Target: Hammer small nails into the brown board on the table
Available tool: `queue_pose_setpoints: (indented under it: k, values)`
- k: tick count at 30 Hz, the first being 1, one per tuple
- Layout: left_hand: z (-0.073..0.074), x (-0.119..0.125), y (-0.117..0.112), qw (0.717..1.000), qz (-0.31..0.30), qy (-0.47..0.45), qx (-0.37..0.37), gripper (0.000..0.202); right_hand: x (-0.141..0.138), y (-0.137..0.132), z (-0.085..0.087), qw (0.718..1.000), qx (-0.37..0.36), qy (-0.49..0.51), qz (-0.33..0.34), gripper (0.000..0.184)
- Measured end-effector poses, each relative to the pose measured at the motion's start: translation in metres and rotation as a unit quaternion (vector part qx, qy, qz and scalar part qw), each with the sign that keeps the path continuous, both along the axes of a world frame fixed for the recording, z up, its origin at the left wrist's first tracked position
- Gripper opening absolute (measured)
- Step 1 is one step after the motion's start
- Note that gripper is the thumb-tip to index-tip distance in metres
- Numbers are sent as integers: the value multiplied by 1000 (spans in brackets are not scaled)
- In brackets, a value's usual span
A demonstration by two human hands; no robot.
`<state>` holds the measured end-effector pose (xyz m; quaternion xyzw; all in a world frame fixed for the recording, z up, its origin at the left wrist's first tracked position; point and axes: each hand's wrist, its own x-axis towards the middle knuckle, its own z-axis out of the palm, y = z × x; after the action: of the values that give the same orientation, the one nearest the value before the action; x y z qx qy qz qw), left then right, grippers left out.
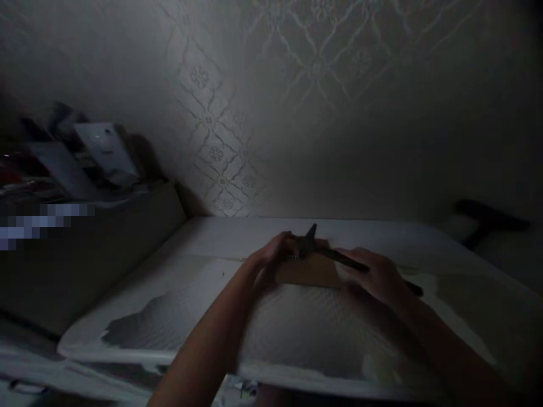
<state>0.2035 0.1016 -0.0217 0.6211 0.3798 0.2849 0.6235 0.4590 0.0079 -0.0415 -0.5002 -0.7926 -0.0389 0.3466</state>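
The scene is very dim. A small brown cardboard piece lies on a white board in front of me. My left hand curls round its far left edge. My right hand is closed on a long dark tool that lies across the cardboard, with its dark pointed head at the far side and its handle running back to the right. Both hands touch the cardboard.
A patterned wall rises behind the board. A low cabinet at left carries papers and boxes. A dark object sits at far right. The board's near edge is close to me.
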Motion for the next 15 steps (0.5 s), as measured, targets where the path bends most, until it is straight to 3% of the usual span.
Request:
queue_pose_setpoints:
  k: [15]
  values:
    - [-10, -3, 11, 1000, -11, -15, 14, 49, 2, 3, -4, 1000, -1, 4, 6, 36]
